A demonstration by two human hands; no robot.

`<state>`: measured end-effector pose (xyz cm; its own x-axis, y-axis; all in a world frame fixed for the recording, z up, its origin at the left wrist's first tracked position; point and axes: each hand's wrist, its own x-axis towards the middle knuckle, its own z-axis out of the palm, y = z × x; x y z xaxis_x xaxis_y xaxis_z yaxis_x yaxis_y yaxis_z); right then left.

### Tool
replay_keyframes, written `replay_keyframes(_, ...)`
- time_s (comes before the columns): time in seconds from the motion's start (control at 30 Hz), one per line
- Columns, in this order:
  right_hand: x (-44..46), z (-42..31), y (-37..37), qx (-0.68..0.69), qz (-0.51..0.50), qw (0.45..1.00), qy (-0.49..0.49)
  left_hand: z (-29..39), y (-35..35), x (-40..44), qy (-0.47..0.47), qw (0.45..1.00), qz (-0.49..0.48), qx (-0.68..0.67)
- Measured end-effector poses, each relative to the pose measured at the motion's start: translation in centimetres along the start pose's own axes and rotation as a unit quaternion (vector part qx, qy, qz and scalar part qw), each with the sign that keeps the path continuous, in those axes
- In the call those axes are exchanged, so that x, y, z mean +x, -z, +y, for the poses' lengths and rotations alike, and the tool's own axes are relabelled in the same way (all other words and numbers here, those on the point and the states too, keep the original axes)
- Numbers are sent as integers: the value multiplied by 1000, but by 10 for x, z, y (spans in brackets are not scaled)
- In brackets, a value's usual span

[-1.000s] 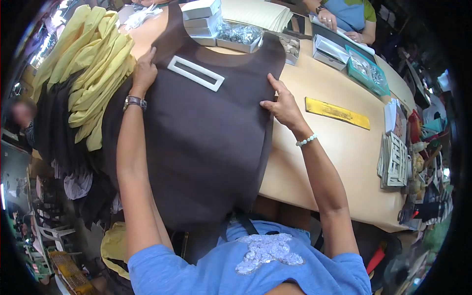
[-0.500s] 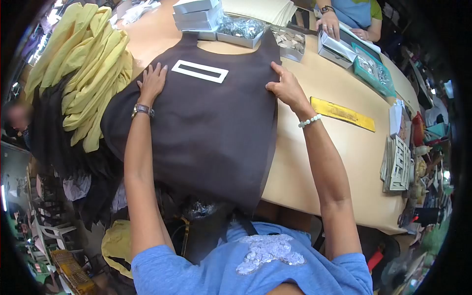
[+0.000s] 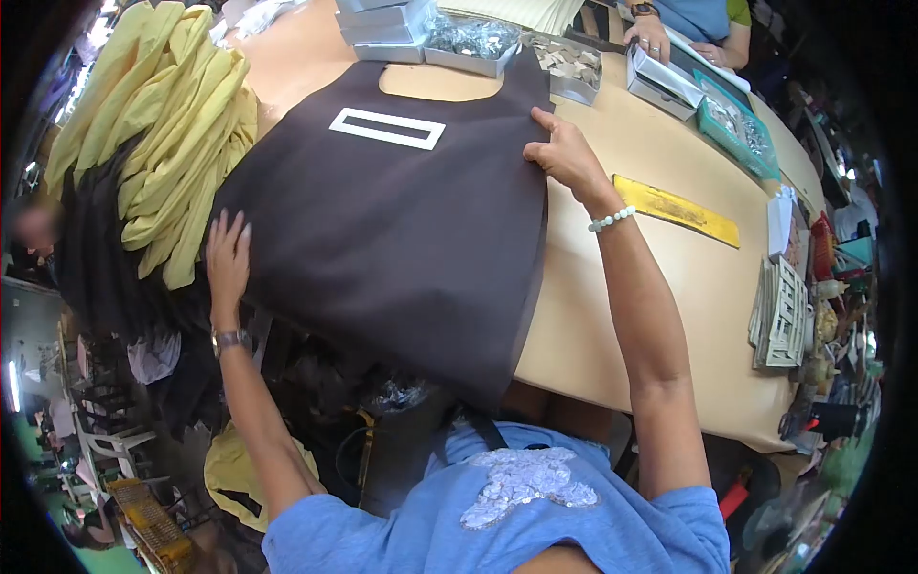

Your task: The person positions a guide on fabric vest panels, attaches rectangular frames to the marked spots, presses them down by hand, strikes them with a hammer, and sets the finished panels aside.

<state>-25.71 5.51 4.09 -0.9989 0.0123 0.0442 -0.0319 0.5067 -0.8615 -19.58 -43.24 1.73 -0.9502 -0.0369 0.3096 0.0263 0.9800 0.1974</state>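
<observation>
A dark brown cloth piece [image 3: 382, 230] with a curved neckline lies spread over the table's near edge, its lower part hanging down. Near its top rests a white rectangular frame [image 3: 387, 128]. My left hand [image 3: 229, 256] lies flat on the cloth's left edge, fingers spread. At the upper right edge, my right hand [image 3: 569, 153] touches the cloth with thumb and index finger apart. A yellow strip [image 3: 677, 210] lies on the table to the right of my right hand.
Yellow cloths [image 3: 182, 124] are heaped at the left. Small boxes [image 3: 382, 29], a box of small pieces [image 3: 574, 69] and a teal tray [image 3: 738, 124] stand at the back. A co-worker's hand [image 3: 648, 36] is at the upper right.
My left hand has moved from the cloth's upper left down to its lower left edge. The cloth now lies flatter, with its left side spread out. My right hand stays at the right edge.
</observation>
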Motion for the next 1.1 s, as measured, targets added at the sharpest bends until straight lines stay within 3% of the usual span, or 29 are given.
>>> replay_keyframes(0.13, -4, -7, 0, 16, 0, 1000, -5, -38, 2, -53, 72, 989, 111, -68)
replay_keyframes(0.23, -1, -5, 1, 16, -7, 1000, -12, -78, -4, -75, 217, 970, 81, 69)
replay_keyframes(0.33, -8, -14, 4, 71, -26, 996, -40, -52, 13, -67, 215, 963, 146, 77)
replay_keyframes(0.43, -10, -18, 6, 105, -36, 992, -64, 20, 31, -31, 103, 971, 206, 57)
replay_keyframes(0.47, -10, -16, 4, 112, -27, 991, -61, 46, 33, -16, 29, 975, 220, 18)
replay_keyframes(0.67, -6, -5, 2, 106, -1, 994, -38, 201, -12, 62, -220, 965, 92, -106)
replay_keyframes(0.83, -35, -4, 12, 131, 147, 980, -36, 240, -78, 92, -167, 985, -48, -16)
replay_keyframes(0.93, -54, 26, 19, -47, 138, 988, 43, 234, -85, 100, -148, 983, -107, -24)
replay_keyframes(1.0, -66, 31, 8, -86, 124, 983, 105, 230, -91, 103, -165, 981, -107, -2)
replay_keyframes(1.1, -80, 10, -6, -135, 121, 975, 126, 234, -86, 99, -156, 982, -104, -20)
